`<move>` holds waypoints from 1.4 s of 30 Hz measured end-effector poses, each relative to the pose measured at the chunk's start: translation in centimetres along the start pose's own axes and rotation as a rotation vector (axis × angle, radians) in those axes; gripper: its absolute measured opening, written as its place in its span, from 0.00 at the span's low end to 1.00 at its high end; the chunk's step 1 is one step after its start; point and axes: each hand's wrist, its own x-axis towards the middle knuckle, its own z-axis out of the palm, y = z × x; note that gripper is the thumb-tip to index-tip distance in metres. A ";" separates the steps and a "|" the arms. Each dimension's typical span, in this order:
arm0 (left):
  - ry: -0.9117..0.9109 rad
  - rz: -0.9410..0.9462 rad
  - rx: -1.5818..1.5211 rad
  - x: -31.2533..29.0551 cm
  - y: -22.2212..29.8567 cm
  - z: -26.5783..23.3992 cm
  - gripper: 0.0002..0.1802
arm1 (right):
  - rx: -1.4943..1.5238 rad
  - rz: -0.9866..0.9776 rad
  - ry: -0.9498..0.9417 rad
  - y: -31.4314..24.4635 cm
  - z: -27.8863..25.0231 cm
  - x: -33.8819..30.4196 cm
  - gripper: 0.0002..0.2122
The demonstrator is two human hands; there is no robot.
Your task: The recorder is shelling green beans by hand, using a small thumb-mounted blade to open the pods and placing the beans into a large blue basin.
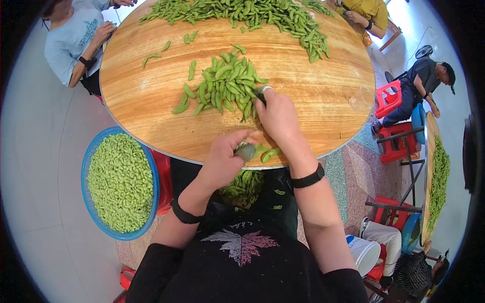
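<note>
My left hand (222,157) is at the near edge of the round wooden table (161,121), its fingers curled and slightly blurred. A grey-green cover (245,151) shows at its thumb; whatever the fingers hold is unclear. Beside it, green soybean pods (271,154) lie near the table edge, partly smeared. My right hand (279,115) reaches to the right side of a small heap of soybean pods (222,83). Something dark with a pale band (262,92) covers a digit there. Its fingertips are bent against the heap and partly hidden, so I cannot see what they grip.
A larger pod pile (252,14) covers the table's far side. A blue basket of shelled beans (121,184) stands at left; pods or husks (242,187) sit below the edge. A clear cup (360,99) is at right. Other people sit around this table and another (430,177).
</note>
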 end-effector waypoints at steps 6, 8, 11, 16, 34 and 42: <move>0.037 0.017 -0.186 -0.3 0.4 -0.6 0.18 | 0.463 0.074 0.022 1.4 -1.1 -3.1 0.08; 0.098 -0.150 -0.599 0.5 1.2 -0.3 0.19 | 1.402 0.558 -0.374 0.4 -3.1 -4.1 0.08; -0.060 -0.208 -0.922 1.9 0.6 -0.8 0.15 | 1.550 0.573 -0.560 -0.4 -3.6 -5.6 0.08; 0.064 -0.064 -0.929 2.1 -0.7 -0.8 0.06 | 1.265 0.410 -0.496 -2.4 -4.4 -7.3 0.12; 0.163 0.139 -0.510 1.3 -0.6 -0.3 0.08 | 1.301 0.331 -0.587 -2.1 -3.8 -8.1 0.08; 0.089 -0.033 -0.709 2.0 0.3 -0.2 0.07 | 0.717 0.096 -0.225 -2.4 -2.8 -7.9 0.05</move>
